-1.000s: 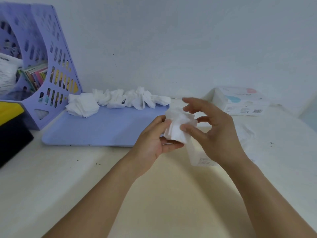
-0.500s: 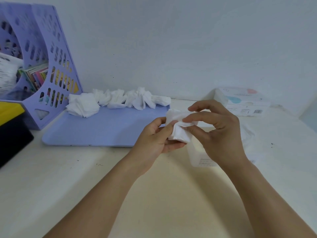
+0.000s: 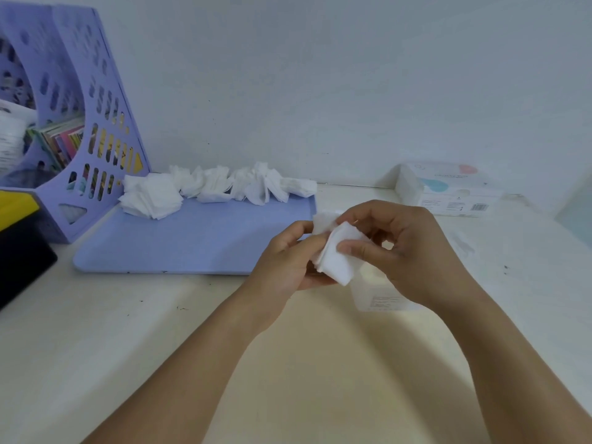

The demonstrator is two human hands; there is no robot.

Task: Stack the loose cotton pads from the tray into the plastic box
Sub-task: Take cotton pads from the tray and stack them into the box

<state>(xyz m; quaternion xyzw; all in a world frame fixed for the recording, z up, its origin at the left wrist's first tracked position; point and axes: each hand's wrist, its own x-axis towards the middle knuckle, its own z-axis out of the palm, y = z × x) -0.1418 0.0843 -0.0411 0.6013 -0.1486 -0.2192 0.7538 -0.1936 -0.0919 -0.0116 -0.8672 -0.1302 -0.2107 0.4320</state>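
A small stack of white square cotton pads (image 3: 339,257) is held between both hands above the table. My left hand (image 3: 285,261) grips it from the left and below. My right hand (image 3: 407,251) pinches it from the right, thumb on the top pad and fingers curled over the far side. The clear plastic box (image 3: 381,296) stands on the table just below and behind my right hand, mostly hidden by it. More loose cotton pads (image 3: 211,187) lie in a row along the far edge of the lavender tray (image 3: 192,245).
A lavender perforated file holder (image 3: 80,123) with books stands at the far left, with a black and yellow object (image 3: 19,238) in front of it. A white carton with pink and blue marks (image 3: 448,190) sits at the back right by the wall.
My right hand's fingers have curled over the stack and its thumb now presses the top pad. The pads look squared up and flatter than before. My left hand has barely moved.
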